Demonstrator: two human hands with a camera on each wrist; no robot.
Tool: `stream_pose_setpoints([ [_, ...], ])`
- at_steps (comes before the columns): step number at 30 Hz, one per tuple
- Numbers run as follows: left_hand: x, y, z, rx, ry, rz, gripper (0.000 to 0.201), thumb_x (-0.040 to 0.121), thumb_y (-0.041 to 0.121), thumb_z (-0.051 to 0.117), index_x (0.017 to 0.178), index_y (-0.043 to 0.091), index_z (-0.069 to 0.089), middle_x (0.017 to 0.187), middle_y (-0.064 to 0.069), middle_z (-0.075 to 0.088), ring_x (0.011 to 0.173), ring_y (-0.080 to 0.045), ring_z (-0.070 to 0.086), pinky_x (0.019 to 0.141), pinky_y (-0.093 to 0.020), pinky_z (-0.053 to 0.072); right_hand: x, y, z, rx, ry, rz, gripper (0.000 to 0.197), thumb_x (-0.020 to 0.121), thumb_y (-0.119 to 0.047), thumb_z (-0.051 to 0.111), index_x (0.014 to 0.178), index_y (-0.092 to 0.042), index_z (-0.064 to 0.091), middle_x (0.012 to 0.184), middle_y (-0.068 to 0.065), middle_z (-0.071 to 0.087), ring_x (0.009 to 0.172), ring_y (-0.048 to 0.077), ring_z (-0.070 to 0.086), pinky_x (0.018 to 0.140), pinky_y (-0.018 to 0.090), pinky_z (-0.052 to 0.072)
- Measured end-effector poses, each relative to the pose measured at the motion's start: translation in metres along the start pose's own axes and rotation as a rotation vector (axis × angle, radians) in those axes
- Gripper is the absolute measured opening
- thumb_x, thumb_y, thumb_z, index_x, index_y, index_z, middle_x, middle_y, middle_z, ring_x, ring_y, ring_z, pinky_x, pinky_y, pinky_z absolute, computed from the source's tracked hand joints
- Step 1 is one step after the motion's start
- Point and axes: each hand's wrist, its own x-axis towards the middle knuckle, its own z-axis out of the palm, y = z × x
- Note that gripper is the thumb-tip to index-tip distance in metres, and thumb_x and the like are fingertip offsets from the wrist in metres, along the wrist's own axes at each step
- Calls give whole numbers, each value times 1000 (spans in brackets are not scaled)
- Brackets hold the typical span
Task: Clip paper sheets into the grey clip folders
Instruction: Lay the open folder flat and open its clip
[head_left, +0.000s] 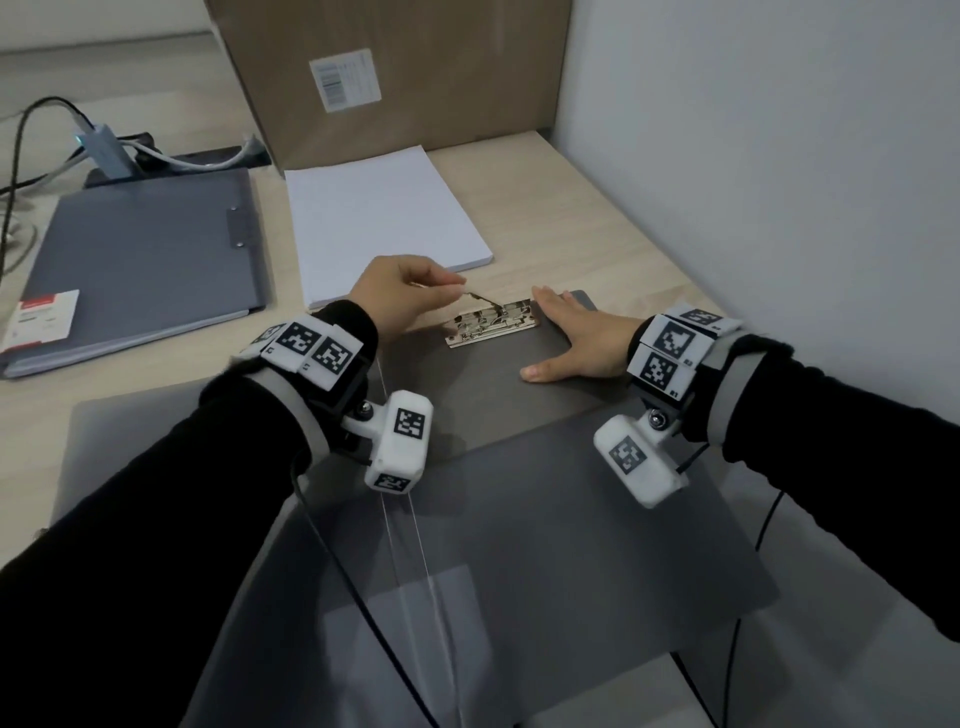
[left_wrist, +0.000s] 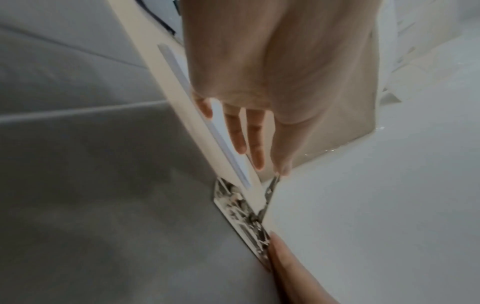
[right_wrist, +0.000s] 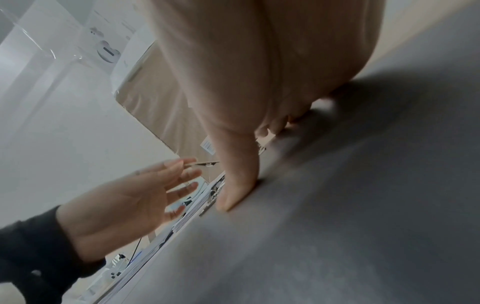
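Left hand pinching raised clip lever, right hand flat on open grey folder

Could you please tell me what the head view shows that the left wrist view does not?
Head only: the closed grey folder, the full paper stack, the box label, cables, both wrist rigs. Left wrist only: the left hand's palm side, fingertips pinching the clip lever. Both: the metal clip, the open folder, the right hand pressing it.

A grey open folder with a silver clip is shown; white paper lies beyond it on pale wood.
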Motion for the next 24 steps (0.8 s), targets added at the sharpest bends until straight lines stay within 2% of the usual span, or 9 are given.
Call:
stream_pose_setpoints([
  [2,5,12,4,58,42,28,14,83,16,67,95,9,71,79,6,64,68,0,55,61,1,41,-1,0,1,38,25,-2,111,78,-53,65,151,-21,-12,161,-4,-9,148,15,-13,122,41,3],
  [4,6,22,10,55,35,14,19,85,17,64,101,8,69,77,6,66,64,0,56,55,1,42,-2,0,2,69,55,8,113,76,-52,68,151,-21,-10,161,-1,-4,148,15,-10,122,39,5],
  [6,3,29,13,0,-21,-27,25,87,22,62,110,14,66,87,5,70,75,-2,60,63,-6,44,-3,-1,2,99,78,26,114,75,-50,70,151,-21,-9,161,5,-1,149,15,-7,122,37,6],
  [10,-9,29,9,-39,-90,-110,47,89,23,58,135,16,49,119,0,66,109,-13,59,91,-25,43,-9,-6,1,149,85,35,113,75,-43,73,152,-19,-7,161,6,-1,149,15,-4,121,32,7],
  [14,-31,13,-2,156,-53,-149,40,89,16,60,129,11,56,129,-5,61,121,-17,54,99,-21,37,-13,-11,0,179,150,14,115,73,-37,77,153,-17,-3,161,3,1,149,18,4,121,33,12],
  [17,-49,4,-10,366,-133,-152,38,89,18,59,127,11,58,134,-6,57,124,-19,51,99,-19,33,-16,-18,-1,83,192,-3,113,73,-39,76,153,-21,-2,161,0,-5,149,21,-11,121,46,3],
  [20,-63,0,-14,590,-283,-166,47,92,24,54,138,16,46,154,-2,31,140,-19,32,111,-22,21,-21,-30,-4,-30,239,-84,98,80,-41,68,152,-30,2,161,-3,-7,148,22,-16,116,57,-2],
  [22,-69,0,-14,650,-357,-188,56,93,28,52,145,19,34,159,0,14,146,-18,17,116,-25,11,-23,-41,-3,-90,227,-159,86,85,-41,62,151,-35,8,161,-3,-9,147,24,-17,114,58,0],
  [24,-71,1,-13,649,-376,-191,59,94,29,52,147,20,28,160,0,9,147,-17,11,117,-26,6,-22,-51,0,-147,195,-199,79,88,-41,58,151,-36,9,161,-3,-11,147,24,-16,114,58,2],
])
